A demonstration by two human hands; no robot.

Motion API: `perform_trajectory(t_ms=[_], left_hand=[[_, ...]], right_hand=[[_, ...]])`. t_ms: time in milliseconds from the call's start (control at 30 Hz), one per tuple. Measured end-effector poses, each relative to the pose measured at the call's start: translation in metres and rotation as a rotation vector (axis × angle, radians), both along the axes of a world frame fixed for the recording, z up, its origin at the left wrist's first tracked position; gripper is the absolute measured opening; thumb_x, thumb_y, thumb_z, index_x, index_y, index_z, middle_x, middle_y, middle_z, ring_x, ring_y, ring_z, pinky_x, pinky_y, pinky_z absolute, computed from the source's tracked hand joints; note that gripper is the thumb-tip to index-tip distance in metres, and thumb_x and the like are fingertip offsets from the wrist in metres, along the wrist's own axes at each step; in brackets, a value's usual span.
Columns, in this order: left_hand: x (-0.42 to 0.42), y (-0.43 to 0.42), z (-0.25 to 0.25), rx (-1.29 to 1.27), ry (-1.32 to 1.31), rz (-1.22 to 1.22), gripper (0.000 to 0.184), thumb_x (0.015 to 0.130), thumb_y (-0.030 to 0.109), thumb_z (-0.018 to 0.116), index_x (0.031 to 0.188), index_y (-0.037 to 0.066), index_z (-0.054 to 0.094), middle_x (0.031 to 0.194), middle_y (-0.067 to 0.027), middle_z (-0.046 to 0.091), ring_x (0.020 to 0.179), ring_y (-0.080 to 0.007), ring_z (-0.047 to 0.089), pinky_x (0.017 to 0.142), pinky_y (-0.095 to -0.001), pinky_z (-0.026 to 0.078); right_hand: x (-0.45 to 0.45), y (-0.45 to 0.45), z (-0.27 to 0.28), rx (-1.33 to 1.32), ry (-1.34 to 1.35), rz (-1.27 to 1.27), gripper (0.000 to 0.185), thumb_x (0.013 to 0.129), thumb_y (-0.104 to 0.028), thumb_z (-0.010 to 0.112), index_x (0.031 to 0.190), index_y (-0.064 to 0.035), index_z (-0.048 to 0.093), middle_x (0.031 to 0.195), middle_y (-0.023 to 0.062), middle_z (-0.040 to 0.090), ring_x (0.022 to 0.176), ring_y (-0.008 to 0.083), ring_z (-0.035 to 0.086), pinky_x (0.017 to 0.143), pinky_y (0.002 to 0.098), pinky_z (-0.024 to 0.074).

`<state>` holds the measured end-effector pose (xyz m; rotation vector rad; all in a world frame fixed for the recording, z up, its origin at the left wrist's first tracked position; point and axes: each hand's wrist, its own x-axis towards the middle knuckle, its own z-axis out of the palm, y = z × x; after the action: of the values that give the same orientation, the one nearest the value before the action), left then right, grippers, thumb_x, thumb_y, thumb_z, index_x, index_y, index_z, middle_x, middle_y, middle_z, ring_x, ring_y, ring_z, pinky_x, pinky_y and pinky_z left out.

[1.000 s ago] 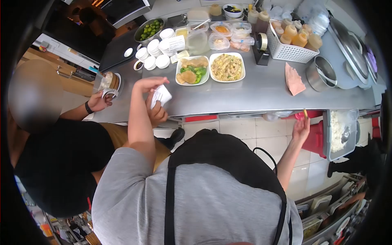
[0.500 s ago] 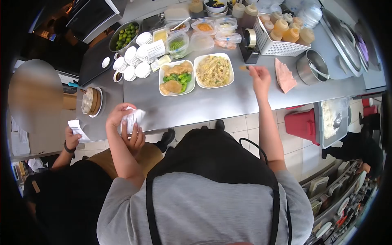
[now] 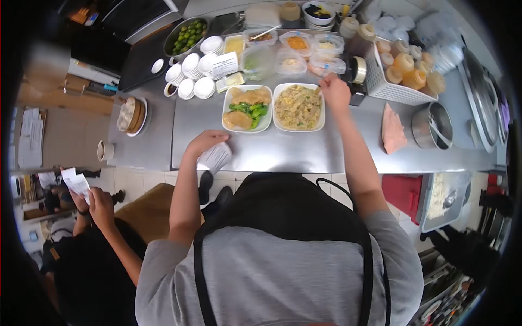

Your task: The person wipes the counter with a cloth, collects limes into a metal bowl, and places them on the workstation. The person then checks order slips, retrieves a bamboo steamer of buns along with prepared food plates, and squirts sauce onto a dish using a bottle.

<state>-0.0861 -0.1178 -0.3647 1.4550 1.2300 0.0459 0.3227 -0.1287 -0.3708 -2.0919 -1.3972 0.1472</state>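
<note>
My left hand [image 3: 205, 143] pinches a printed paper slip [image 3: 216, 158] by its upper edge, over the counter's front edge. My right hand [image 3: 335, 93] has its fingertips closed on a small brownish strip that looks like a piece of tape [image 3: 318, 90], at the right rim of a square white bowl of fried rice [image 3: 297, 107]. Left of that bowl stands another square white bowl [image 3: 224, 120] with leafy greens [image 3: 253, 113] and pale brown pieces of food [image 3: 238, 120]. A black tape dispenser [image 3: 357, 95] stands just right of my right hand.
Stacked white cups [image 3: 204, 87], lidded tubs [image 3: 296, 43] and a bowl of limes [image 3: 186, 38] line the back. To the right are a bottle basket [image 3: 402, 95], a pink cloth [image 3: 392, 130] and a steel pot [image 3: 432, 126]. At left, a co-worker's hands [image 3: 97, 202] hold papers.
My right hand has moved left from beside the tape dispenser to the fried rice bowl. My left hand has carried the slip right, and the co-worker's hand has left it. The view has shifted.
</note>
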Motion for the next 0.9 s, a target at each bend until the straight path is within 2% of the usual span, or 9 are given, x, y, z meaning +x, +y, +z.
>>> perform_trajectory(t_ms=[67, 133, 200, 267, 333, 400, 633, 733, 900], left_hand=[[0.008, 0.002, 0.005, -0.126, -0.069, 0.153, 0.028, 0.083, 0.024, 0.057, 0.101, 0.002, 0.06, 0.08, -0.0042, 0.061, 0.065, -0.0107, 0.056, 0.06, -0.0227, 0.045], [0.013, 0.003, 0.007, -0.242, -0.15, 0.304, 0.03, 0.084, 0.022, 0.055, 0.107, 0.002, 0.056, 0.082, -0.0041, 0.062, 0.066, -0.0108, 0.058, 0.062, -0.0215, 0.046], [0.014, 0.002, -0.001, -0.377, -0.524, 0.453, 0.037, 0.083, 0.019, 0.055, 0.115, 0.001, 0.051, 0.091, -0.007, 0.062, 0.07, -0.0124, 0.06, 0.064, -0.0215, 0.048], [0.015, 0.009, -0.006, -0.387, -0.546, 0.42, 0.035, 0.083, 0.016, 0.055, 0.114, 0.0, 0.052, 0.092, -0.0079, 0.062, 0.071, -0.013, 0.06, 0.064, -0.0228, 0.049], [0.011, 0.014, -0.011, -0.367, -0.547, 0.4, 0.032, 0.079, 0.01, 0.055, 0.109, -0.003, 0.053, 0.092, -0.0114, 0.062, 0.073, -0.0164, 0.061, 0.066, -0.0261, 0.05], [0.013, 0.013, -0.02, -0.36, -0.569, 0.503, 0.031, 0.075, 0.004, 0.054, 0.104, -0.007, 0.054, 0.089, -0.0144, 0.062, 0.073, -0.02, 0.063, 0.066, -0.0289, 0.052], [0.007, 0.008, -0.096, -0.379, -0.792, 0.621, 0.03, 0.072, 0.002, 0.052, 0.1, -0.008, 0.055, 0.084, -0.0149, 0.061, 0.068, -0.023, 0.063, 0.06, -0.0325, 0.053], [-0.007, -0.017, -0.053, -0.397, -0.747, 0.754, 0.031, 0.071, 0.001, 0.052, 0.101, -0.009, 0.054, 0.085, -0.0154, 0.061, 0.068, -0.0231, 0.062, 0.061, -0.0326, 0.053], [-0.074, -0.053, -0.014, -0.329, -0.716, 0.961, 0.032, 0.071, 0.001, 0.051, 0.102, -0.01, 0.053, 0.09, -0.0167, 0.06, 0.07, -0.0231, 0.062, 0.063, -0.0323, 0.053]], right_hand=[[0.004, -0.008, 0.001, 0.055, 0.115, 0.06, 0.036, 0.072, -0.039, 0.064, 0.084, -0.0054, 0.062, 0.076, 0.0136, 0.064, 0.072, 0.0299, 0.062, 0.065, 0.0384, 0.0475], [0.017, -0.016, -0.025, 0.008, 0.258, 0.07, 0.036, 0.077, -0.037, 0.061, 0.09, -0.0038, 0.062, 0.073, 0.011, 0.064, 0.07, 0.0235, 0.063, 0.06, 0.0344, 0.0478], [0.029, -0.041, -0.034, -0.222, 0.787, 0.17, 0.033, 0.081, -0.031, 0.059, 0.095, -0.0018, 0.06, 0.072, 0.0086, 0.064, 0.07, 0.0175, 0.063, 0.056, 0.0291, 0.0478], [0.023, -0.071, -0.034, -0.374, 1.07, 0.282, 0.032, 0.083, -0.023, 0.056, 0.105, 0.0004, 0.054, 0.078, 0.0098, 0.062, 0.071, 0.0163, 0.063, 0.057, 0.0265, 0.0496], [0.002, -0.091, -0.02, -0.515, 1.381, 0.294, 0.032, 0.085, -0.017, 0.05, 0.111, 0.0019, 0.047, 0.089, 0.0146, 0.061, 0.074, 0.0215, 0.064, 0.064, 0.0296, 0.052], [-0.014, -0.099, -0.016, -0.432, 1.587, 0.245, 0.03, 0.086, -0.011, 0.045, 0.113, 0.0027, 0.043, 0.095, 0.017, 0.059, 0.077, 0.0245, 0.063, 0.069, 0.0314, 0.0524], [-0.024, -0.095, -0.02, -0.298, 1.562, 0.235, 0.026, 0.085, -0.008, 0.043, 0.108, 0.0042, 0.045, 0.095, 0.0178, 0.06, 0.079, 0.026, 0.063, 0.071, 0.0306, 0.0517], [-0.024, -0.094, -0.023, -0.333, 1.403, 0.198, 0.025, 0.084, -0.007, 0.043, 0.106, 0.0049, 0.045, 0.093, 0.0171, 0.06, 0.074, 0.0249, 0.063, 0.068, 0.0296, 0.0525], [-0.041, -0.097, -0.025, -0.322, 1.368, 0.16, 0.025, 0.083, -0.007, 0.044, 0.104, 0.0052, 0.047, 0.092, 0.0167, 0.06, 0.071, 0.0236, 0.064, 0.063, 0.0276, 0.0531]])
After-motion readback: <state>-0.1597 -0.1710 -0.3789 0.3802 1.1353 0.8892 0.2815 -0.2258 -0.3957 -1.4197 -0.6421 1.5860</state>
